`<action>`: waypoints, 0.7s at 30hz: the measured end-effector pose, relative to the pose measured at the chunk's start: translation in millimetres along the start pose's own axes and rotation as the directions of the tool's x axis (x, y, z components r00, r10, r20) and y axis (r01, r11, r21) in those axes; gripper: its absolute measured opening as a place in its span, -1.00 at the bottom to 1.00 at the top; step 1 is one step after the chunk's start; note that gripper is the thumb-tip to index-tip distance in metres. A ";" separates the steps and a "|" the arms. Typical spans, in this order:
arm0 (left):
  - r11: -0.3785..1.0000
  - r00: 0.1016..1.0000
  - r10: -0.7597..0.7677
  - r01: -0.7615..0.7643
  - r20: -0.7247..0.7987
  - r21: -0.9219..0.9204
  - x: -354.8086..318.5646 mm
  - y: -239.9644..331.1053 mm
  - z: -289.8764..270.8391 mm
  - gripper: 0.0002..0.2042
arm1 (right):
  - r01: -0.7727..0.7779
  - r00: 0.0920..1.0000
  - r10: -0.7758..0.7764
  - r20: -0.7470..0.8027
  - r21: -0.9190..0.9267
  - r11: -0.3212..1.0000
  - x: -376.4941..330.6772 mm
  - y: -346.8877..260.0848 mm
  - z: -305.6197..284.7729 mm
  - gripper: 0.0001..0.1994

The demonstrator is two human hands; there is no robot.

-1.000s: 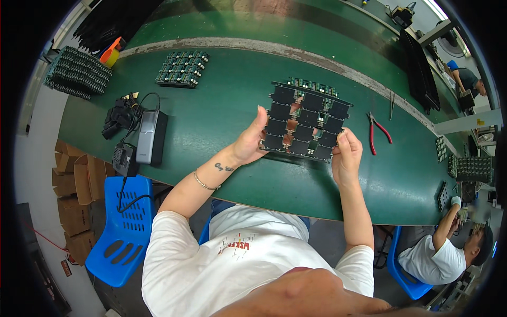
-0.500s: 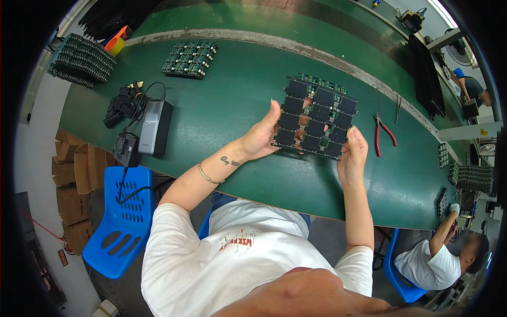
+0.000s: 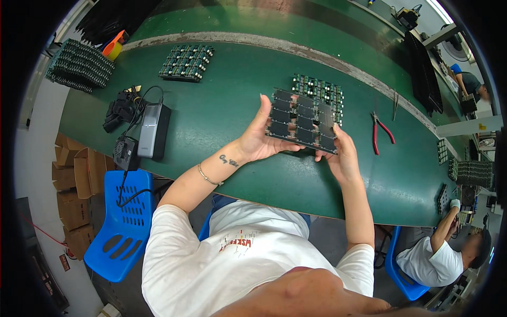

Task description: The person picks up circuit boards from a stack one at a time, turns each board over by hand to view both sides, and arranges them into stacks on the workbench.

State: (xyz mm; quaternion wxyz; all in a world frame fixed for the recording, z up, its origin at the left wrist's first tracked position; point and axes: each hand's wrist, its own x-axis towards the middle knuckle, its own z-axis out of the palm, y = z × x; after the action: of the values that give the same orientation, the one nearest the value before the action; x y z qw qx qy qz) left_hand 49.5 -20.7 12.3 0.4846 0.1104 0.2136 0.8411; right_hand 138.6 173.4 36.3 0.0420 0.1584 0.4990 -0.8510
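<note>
I log left fingers [image 3: 263,112] and right fingers [image 3: 341,136] pinching the black-faced panel [image 3: 304,122], not yet set down; green panel [image 3: 323,87] just beyond them, pliers [image 3: 375,138] untouched rightward.

A white cloth T-shirt [image 3: 185,261] with short, loose sleeves [image 3: 170,224] bears red lettering [image 3: 237,244] and small scattered marks across the chest; dark-blue trousers [image 3: 219,202] show past its hem. The left forearm [image 3: 182,185] carries a dark script-like tattoo [image 3: 228,160] and a thin, silver-coloured, rounded bracelet [image 3: 209,177]. The left hand [image 3: 254,141] and right hand [image 3: 343,158] are bare.
</note>
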 end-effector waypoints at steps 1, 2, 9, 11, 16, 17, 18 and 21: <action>1.000 1.000 -0.004 0.004 0.003 0.003 0.5 0.3 -0.3 -0.25 | 0.005 1.000 -0.005 -0.003 0.002 1.000 -0.6 -0.8 1.9 -0.69; 0.999 1.000 -0.012 0.013 0.007 -0.038 0.9 0.3 -0.2 -0.25 | 0.003 1.000 -0.003 0.003 0.001 1.000 -1.3 -1.7 3.7 -0.68; 0.985 0.999 -0.043 0.039 -0.024 -0.169 2.5 -0.4 1.5 -0.25 | 0.020 0.999 -0.019 0.047 -0.017 1.000 -3.1 -2.9 10.1 -0.63; 0.984 0.998 -0.049 0.042 -0.034 -0.170 3.3 -0.4 0.1 -0.25 | 0.031 0.998 -0.030 0.052 -0.021 0.999 -3.0 -2.9 9.7 -0.62; 0.974 0.987 -0.041 0.075 0.157 -0.214 6.5 -1.7 -4.5 -0.24 | 0.046 0.993 -0.041 0.114 -0.043 0.998 -0.1 -0.7 4.9 -0.60; 0.979 0.994 -0.024 0.045 0.108 -0.198 7.3 -2.8 0.4 -0.22 | 0.041 0.992 -0.037 0.118 -0.037 0.998 1.2 0.6 3.2 -0.61; 0.984 0.998 -0.005 0.015 0.060 -0.179 8.0 -3.9 6.2 -0.21 | 0.037 0.992 -0.033 0.122 -0.032 0.999 2.6 1.8 1.5 -0.61; 0.990 0.999 0.040 -0.043 -0.031 -0.134 10.4 -4.5 14.5 -0.17 | 0.034 0.991 -0.030 0.134 -0.023 0.999 4.1 2.0 -0.2 -0.61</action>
State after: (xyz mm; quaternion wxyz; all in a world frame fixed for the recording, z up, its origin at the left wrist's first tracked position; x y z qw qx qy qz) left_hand 53.4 -6.1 22.9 0.4702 0.0700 0.1609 0.8649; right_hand 135.2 172.9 33.2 0.0636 0.0926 0.5084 -0.8538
